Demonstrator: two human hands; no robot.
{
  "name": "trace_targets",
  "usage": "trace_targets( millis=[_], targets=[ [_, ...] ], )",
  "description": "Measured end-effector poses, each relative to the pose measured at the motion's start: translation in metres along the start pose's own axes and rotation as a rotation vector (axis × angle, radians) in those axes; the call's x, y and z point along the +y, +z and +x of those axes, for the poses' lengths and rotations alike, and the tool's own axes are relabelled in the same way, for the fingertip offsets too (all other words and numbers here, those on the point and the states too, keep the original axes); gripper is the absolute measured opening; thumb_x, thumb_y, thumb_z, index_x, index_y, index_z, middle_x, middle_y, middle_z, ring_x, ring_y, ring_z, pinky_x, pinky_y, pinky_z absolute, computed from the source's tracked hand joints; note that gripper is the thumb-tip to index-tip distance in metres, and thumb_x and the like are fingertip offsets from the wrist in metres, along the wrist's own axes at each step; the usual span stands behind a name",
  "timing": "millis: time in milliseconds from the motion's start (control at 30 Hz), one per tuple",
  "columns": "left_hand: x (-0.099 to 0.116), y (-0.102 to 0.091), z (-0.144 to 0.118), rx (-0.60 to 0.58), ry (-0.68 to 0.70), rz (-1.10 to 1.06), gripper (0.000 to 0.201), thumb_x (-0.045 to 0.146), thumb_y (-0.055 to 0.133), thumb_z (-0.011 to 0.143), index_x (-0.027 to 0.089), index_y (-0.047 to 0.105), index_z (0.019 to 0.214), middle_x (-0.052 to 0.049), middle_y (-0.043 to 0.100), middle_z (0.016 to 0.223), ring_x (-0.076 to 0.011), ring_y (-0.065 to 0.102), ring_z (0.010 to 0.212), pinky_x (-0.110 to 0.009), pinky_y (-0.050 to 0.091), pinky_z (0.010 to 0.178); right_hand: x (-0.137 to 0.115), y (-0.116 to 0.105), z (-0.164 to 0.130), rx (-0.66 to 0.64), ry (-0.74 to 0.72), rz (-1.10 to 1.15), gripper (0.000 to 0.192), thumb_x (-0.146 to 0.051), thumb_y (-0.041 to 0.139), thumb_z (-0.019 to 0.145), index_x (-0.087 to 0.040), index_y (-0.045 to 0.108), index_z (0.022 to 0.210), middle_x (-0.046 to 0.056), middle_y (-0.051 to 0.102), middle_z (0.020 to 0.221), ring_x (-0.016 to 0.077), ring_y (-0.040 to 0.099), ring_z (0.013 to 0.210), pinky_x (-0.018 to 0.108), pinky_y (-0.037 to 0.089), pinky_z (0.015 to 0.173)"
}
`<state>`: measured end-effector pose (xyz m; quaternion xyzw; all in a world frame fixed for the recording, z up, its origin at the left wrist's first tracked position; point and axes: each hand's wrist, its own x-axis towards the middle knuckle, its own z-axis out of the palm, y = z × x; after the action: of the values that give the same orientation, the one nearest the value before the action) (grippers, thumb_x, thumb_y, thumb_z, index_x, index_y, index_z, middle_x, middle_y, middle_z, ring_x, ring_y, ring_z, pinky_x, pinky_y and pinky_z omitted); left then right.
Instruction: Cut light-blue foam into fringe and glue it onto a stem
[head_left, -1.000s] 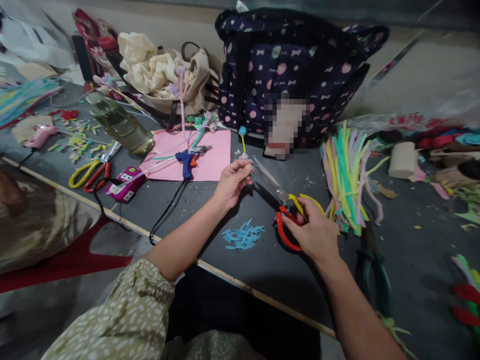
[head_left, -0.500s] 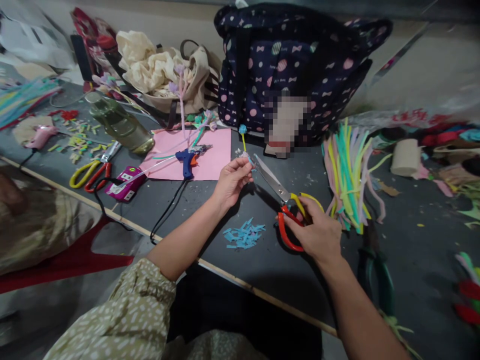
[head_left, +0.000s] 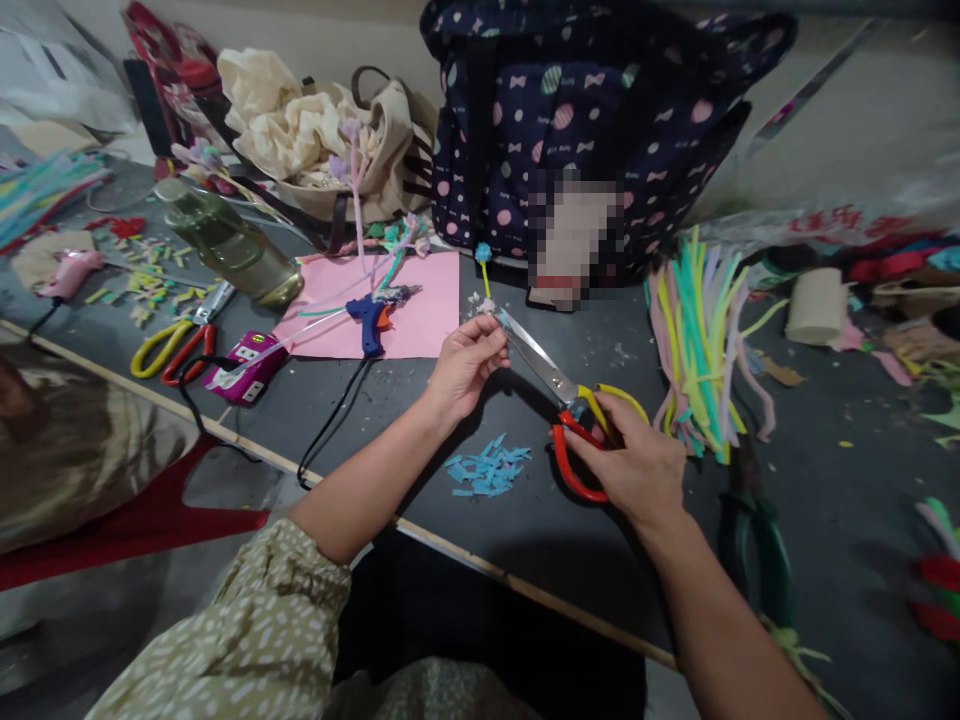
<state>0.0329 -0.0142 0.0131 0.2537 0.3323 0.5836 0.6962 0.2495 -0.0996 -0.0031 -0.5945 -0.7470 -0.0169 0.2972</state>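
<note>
The right hand [head_left: 637,465] has its grip closed through the red and yellow handles of the scissors [head_left: 559,385], whose blades run up and to the left, nearly shut at the tips. The left hand [head_left: 461,365] pinches a small pale scrap [head_left: 486,308] between thumb and fingertips; the scrap sits right at the blade tips, just beyond the left grip and well away from the right one. What exactly the scrap is cannot be told.

Below and between the two hands a small heap of blue snippets [head_left: 487,468] lies on the dark tabletop [head_left: 540,530]. To the right of the scissors lies a bundle of coloured pipe cleaners [head_left: 697,345]. Behind the left hand a pink sheet [head_left: 427,320] carries a blue glue gun [head_left: 370,322].

At the back stands a dark dotted bag [head_left: 600,90]; its inside is not visible. Left of it a beige bag [head_left: 390,150] holds crumpled cream cloth [head_left: 277,115]. Further left a greenish bottle [head_left: 229,245] lies tilted, near a second pair of scissors [head_left: 176,345] and a magenta box [head_left: 244,368].
</note>
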Motion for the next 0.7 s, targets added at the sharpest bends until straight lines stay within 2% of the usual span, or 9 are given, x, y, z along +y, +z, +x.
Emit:
trace_targets(
  millis=[700],
  targets=[
    [-0.0023,0.0001,0.0003,0.055,-0.033,-0.012,0.023,0.018,0.083,0.064,0.017,0.065,0.079,0.005,0.061,0.063,-0.0055,0.055,0.054,-0.019,0.046,0.055,-0.0003,0.0018,-0.0014,0.012,0.0,0.013,0.052,-0.058,0.067,0.08,-0.017,0.068,0.11,0.002,0.072,0.071,0.0163,0.066,0.056,0.026,0.047,0.055]
  ],
)
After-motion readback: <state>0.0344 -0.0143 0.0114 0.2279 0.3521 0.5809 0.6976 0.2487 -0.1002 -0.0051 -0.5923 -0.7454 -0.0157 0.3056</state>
